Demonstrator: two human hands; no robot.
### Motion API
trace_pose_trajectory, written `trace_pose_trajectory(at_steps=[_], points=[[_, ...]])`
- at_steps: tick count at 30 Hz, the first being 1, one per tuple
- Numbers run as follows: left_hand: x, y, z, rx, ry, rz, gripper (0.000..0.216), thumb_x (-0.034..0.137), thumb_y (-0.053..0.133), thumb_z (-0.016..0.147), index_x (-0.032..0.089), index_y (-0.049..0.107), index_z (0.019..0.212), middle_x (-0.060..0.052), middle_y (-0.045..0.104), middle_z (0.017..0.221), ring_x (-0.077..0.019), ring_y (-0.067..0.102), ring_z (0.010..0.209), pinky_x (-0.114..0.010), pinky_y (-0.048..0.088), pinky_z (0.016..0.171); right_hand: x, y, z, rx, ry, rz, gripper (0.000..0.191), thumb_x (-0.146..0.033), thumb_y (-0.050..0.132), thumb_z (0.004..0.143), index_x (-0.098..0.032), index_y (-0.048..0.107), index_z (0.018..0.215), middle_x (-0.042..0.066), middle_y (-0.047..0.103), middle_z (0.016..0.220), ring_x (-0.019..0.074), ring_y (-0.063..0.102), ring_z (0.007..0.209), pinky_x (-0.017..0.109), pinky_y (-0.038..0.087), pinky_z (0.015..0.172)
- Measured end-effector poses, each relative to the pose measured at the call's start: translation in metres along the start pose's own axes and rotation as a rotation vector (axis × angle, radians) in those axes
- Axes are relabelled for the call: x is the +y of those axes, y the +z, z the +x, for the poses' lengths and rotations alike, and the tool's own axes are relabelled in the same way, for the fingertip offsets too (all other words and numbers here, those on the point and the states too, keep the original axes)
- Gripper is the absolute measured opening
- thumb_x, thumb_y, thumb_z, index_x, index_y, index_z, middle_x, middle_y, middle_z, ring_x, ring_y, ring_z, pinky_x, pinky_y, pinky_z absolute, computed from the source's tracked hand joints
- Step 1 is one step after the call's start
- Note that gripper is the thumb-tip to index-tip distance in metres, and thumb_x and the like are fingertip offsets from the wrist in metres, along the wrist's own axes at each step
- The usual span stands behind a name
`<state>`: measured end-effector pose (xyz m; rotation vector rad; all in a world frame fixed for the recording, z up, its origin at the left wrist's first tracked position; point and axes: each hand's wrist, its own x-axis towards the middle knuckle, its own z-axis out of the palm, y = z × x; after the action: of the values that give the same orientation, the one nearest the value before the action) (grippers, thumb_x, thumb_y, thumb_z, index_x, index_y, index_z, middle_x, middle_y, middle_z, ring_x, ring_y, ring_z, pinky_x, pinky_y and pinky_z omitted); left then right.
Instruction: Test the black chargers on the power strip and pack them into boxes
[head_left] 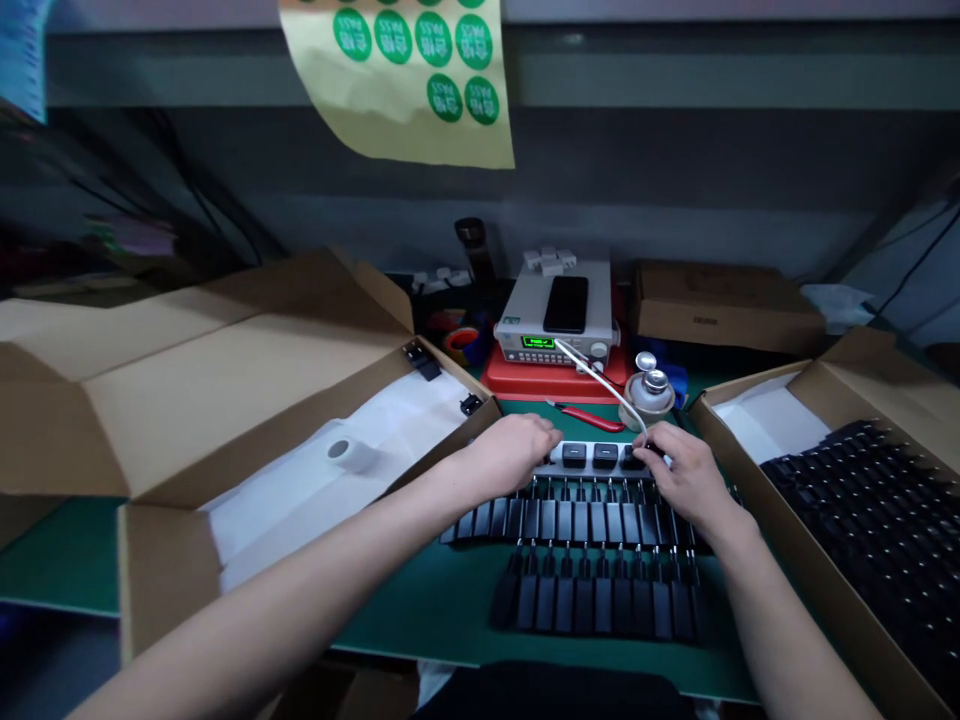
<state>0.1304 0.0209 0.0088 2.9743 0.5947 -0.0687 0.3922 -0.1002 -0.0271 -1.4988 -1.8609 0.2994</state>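
A grey power strip lies across the green mat with black plug adapters seated in it. My left hand rests curled over the strip's left end, fingers closed on it. My right hand pinches the white cable's connector at the rightmost adapter. Two rows of loose black adapters lie in front of the strip, between my forearms.
An open carton with white lining and a tape roll stands at left. Another carton full of black adapters stands at right. Behind sit a tester with a phone on top, red cutters and a dispenser bottle.
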Motion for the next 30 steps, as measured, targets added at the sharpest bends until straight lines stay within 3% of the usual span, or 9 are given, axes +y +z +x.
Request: trace_pose_trajectory(at_steps=[2, 5, 11, 14, 16, 19, 23, 26, 30], points=[[0.0, 0.001, -0.003, -0.011, 0.001, 0.006, 0.051, -0.003, 0.053, 0.059, 0.009, 0.066, 0.107, -0.011, 0.071, 0.092, -0.0263, 0.068, 0.086, -0.035, 0.05, 0.072, -0.002, 0.0, 0.001, -0.003, 0.007, -0.015, 0.011, -0.024, 0.056, 0.1, -0.023, 0.061, 0.091, 0.003, 0.066, 0.092, 0.0195, 0.063, 0.087, 0.034, 0.051, 0.08], [-0.002, 0.005, -0.003, 0.008, 0.003, -0.027, 0.062, -0.002, 0.051, 0.062, 0.006, 0.061, 0.123, -0.012, 0.072, 0.095, -0.0272, 0.07, 0.088, -0.036, 0.052, 0.074, -0.003, -0.001, 0.002, -0.017, 0.018, -0.03, 0.012, -0.025, 0.056, 0.1, -0.023, 0.061, 0.09, 0.003, 0.067, 0.092, 0.0197, 0.064, 0.087, 0.035, 0.051, 0.08], [-0.008, 0.025, -0.007, 0.062, -0.063, -0.074, 0.051, 0.007, 0.055, 0.081, 0.01, 0.057, 0.132, -0.012, 0.075, 0.103, -0.0257, 0.072, 0.092, -0.035, 0.056, 0.077, -0.006, -0.005, 0.0, -0.05, 0.051, -0.028, 0.013, -0.027, 0.055, 0.1, -0.023, 0.063, 0.091, 0.005, 0.068, 0.094, 0.0209, 0.065, 0.088, 0.036, 0.053, 0.081], [0.004, 0.029, -0.006, 0.059, -0.067, -0.032, 0.062, 0.002, 0.055, 0.081, 0.007, 0.048, 0.142, -0.014, 0.074, 0.109, -0.026, 0.072, 0.099, -0.037, 0.057, 0.084, -0.008, -0.006, 0.0, -0.066, 0.069, -0.035, 0.012, -0.026, 0.055, 0.1, -0.024, 0.062, 0.091, 0.004, 0.068, 0.094, 0.0208, 0.065, 0.089, 0.036, 0.053, 0.081], [0.018, 0.027, 0.001, 0.1, -0.081, -0.033, 0.062, 0.007, 0.06, 0.085, 0.006, 0.044, 0.145, -0.016, 0.073, 0.117, -0.0279, 0.07, 0.106, -0.04, 0.056, 0.09, -0.009, -0.007, 0.001, -0.07, 0.076, -0.038, 0.011, -0.025, 0.055, 0.1, -0.024, 0.062, 0.091, 0.003, 0.068, 0.094, 0.0207, 0.065, 0.089, 0.035, 0.053, 0.081], [0.041, 0.025, 0.019, 0.175, -0.119, -0.097, 0.059, 0.025, 0.07, 0.088, 0.01, 0.049, 0.14, -0.016, 0.07, 0.122, -0.0305, 0.067, 0.111, -0.044, 0.054, 0.095, -0.01, -0.008, 0.0, -0.072, 0.075, -0.042, 0.009, -0.025, 0.056, 0.099, -0.024, 0.063, 0.093, 0.003, 0.069, 0.095, 0.0201, 0.066, 0.088, 0.035, 0.052, 0.082], [0.056, 0.029, 0.04, 0.176, -0.196, -0.141, 0.026, 0.023, 0.068, 0.088, 0.014, 0.064, 0.111, -0.011, 0.072, 0.104, -0.03, 0.067, 0.1, -0.045, 0.052, 0.089, -0.011, -0.011, -0.001, -0.075, 0.064, -0.057, 0.011, -0.026, 0.055, 0.1, -0.024, 0.065, 0.095, 0.003, 0.07, 0.096, 0.0197, 0.067, 0.089, 0.033, 0.052, 0.081], [0.055, 0.03, 0.042, 0.248, -0.119, -0.207, 0.017, 0.017, 0.067, 0.084, 0.017, 0.064, 0.101, -0.01, 0.07, 0.106, -0.0281, 0.064, 0.106, -0.043, 0.049, 0.094, -0.011, -0.012, -0.001, -0.064, 0.049, -0.076, 0.011, -0.027, 0.055, 0.1, -0.025, 0.066, 0.096, 0.003, 0.071, 0.096, 0.0205, 0.069, 0.089, 0.033, 0.053, 0.08], [0.062, 0.028, 0.043, 0.293, -0.008, -0.304, 0.026, 0.02, 0.07, 0.084, 0.015, 0.06, 0.107, -0.011, 0.069, 0.108, -0.028, 0.064, 0.106, -0.042, 0.049, 0.092, -0.008, -0.011, -0.001, -0.046, 0.024, -0.119, 0.011, -0.028, 0.056, 0.099, -0.026, 0.067, 0.099, 0.003, 0.073, 0.097, 0.0214, 0.07, 0.088, 0.034, 0.054, 0.078]])
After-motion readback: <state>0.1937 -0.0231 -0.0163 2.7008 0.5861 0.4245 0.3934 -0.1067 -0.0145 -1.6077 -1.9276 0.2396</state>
